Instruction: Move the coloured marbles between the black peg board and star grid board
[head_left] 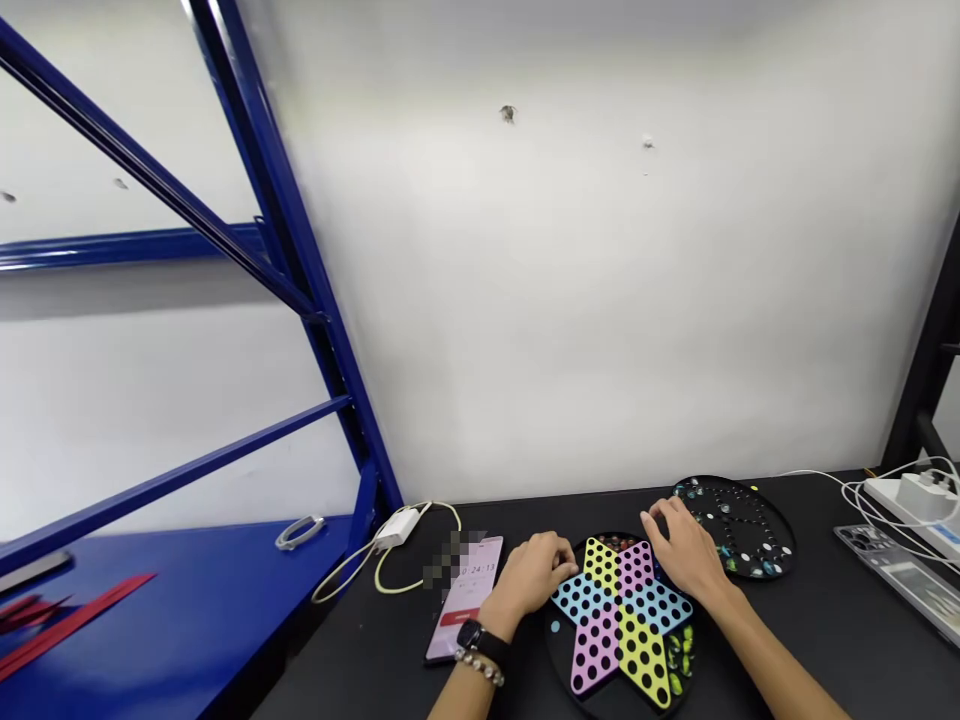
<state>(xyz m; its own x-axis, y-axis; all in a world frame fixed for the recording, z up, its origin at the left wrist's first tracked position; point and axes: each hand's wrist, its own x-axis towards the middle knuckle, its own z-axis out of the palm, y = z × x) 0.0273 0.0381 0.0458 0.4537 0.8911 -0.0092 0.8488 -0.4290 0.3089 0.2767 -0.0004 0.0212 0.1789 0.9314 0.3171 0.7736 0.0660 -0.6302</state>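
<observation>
A round black Chinese checkers board [559, 665] lies low in the view, with a star of pink, yellow and blue points full of dark holes [616, 612]. My left hand [538, 572], wearing a dark watch and a bead bracelet, is at the board's left edge beside a blue point. Its fingers are curled together; anything between them is hidden. My right hand [682, 545] is over the board's upper right edge, thumb and fingers bent into a pinch whose contents I cannot make out. Green-yellow marbles [679, 655] sit in the lower right side pocket, reddish ones [616, 542] in the top pocket.
A second round black board [739, 525] with marbles lies behind my right hand. A phone showing a timer [472, 590] is left of my left hand. A white adapter with cables [397, 528], a power strip [911, 500] and a clear-lidded case [904, 575] flank the black table.
</observation>
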